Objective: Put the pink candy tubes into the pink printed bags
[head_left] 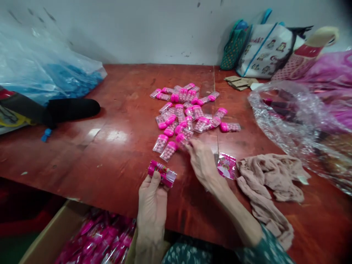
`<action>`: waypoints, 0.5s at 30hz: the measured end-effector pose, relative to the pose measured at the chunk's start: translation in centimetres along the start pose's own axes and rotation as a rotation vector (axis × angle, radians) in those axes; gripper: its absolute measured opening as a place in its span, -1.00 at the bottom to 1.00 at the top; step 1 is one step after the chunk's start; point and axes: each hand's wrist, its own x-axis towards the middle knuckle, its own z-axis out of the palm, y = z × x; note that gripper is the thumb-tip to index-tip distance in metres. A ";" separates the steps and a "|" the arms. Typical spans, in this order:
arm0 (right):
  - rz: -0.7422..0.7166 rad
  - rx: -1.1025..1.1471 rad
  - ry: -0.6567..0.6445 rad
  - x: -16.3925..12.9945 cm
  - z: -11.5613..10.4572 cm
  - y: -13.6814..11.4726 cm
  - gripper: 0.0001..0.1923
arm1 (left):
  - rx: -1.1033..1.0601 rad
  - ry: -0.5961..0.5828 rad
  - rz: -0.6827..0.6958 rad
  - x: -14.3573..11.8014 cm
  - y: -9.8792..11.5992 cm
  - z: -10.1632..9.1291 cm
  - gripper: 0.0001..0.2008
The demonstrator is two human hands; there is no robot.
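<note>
My left hand [154,194] is closed on a small pink printed packet [162,173], thumb on top, just above the table's front part. Farther in, my right hand [202,159] has its fingertips pinched at a clear candy container with a pink cap [181,139], at the near edge of a loose pile. Whether that container is lifted off the table I cannot tell. The pile holds several such candy containers [180,112] with pale pink balls inside. Right of my right wrist lies a flat pink packet [227,165], partly covered by my forearm.
A crumpled beige cloth [272,176] lies on the right, beside clear plastic wrapping [275,121]. At the back right stand a printed bag [265,51] and a green bottle pouch [233,49]. Blue items in a plastic bag [68,80] sit left. Below the edge, a cardboard box [49,234] holds pink packets.
</note>
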 end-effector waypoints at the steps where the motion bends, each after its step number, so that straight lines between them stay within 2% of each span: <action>1: 0.012 0.035 -0.002 -1.3 -1.0 0.2 -0.78 | -0.006 0.001 0.000 0.1 -0.1 -0.1 -0.80; 3: 0.034 0.131 -0.029 -4.1 -2.6 0.6 -0.73 | -0.011 0.015 0.011 0.3 -0.2 -0.1 -0.80; 5: 0.161 0.490 -0.078 -6.8 -3.5 0.7 -0.75 | -0.016 0.031 0.034 0.4 -0.5 0.0 -0.81; 8: 0.285 0.821 -0.131 -9.6 -3.2 0.6 -0.73 | -0.012 0.015 0.048 0.0 -1.0 0.7 -0.80; 11: 0.326 0.912 -0.092 -10.6 -2.3 0.5 -0.73 | 0.007 -0.024 0.026 -0.7 -1.6 1.4 -0.81; 15: 0.311 0.822 0.002 -10.8 -1.8 0.6 -0.74 | 0.050 -0.062 0.008 -1.5 -2.4 2.0 -0.84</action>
